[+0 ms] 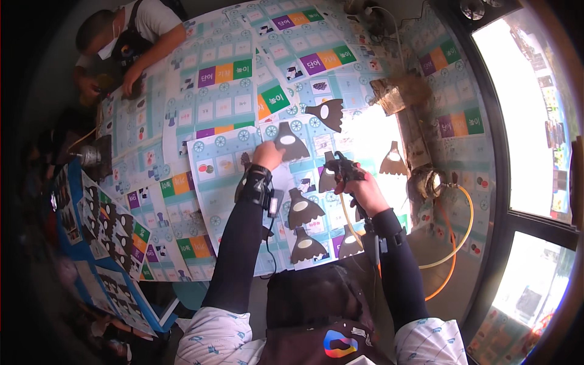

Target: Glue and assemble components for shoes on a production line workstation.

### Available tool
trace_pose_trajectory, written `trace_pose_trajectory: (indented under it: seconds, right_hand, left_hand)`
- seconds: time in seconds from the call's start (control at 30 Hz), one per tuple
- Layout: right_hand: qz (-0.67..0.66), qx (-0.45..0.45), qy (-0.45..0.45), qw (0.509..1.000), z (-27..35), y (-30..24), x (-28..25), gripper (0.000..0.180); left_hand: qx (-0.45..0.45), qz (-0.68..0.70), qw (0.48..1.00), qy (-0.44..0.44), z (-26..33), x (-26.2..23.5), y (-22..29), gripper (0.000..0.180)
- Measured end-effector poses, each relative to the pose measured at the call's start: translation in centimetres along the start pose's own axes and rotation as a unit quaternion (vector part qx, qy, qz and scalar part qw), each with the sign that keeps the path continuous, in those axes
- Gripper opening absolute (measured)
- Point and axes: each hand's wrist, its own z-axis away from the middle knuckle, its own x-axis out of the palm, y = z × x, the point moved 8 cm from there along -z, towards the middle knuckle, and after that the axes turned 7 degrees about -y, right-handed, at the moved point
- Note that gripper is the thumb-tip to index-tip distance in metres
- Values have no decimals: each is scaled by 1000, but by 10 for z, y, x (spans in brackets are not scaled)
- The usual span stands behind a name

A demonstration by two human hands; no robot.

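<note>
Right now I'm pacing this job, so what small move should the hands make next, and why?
Probably bring the black spray gun in the right hand over to the dark fan-shaped piece with a pale oval. The left hand rests at that piece's lower edge on the printed paper sheets, seemingly steadying it, and the gun sits just to its right with its nozzle near another dark piece.
</note>
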Motion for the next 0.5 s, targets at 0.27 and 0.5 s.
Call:
trace_pose_trajectory:
  seconds: [0.27,0.5]
  right_hand:
    - [130,-5,-37,991,-82,-2,52,19]
    - [128,-45,-11,991,-117,18,58,18]
  left_hand:
    - [21,-150,978,147,61,17,2,32]
    - [35,-151,970,185,60,19,0,41]
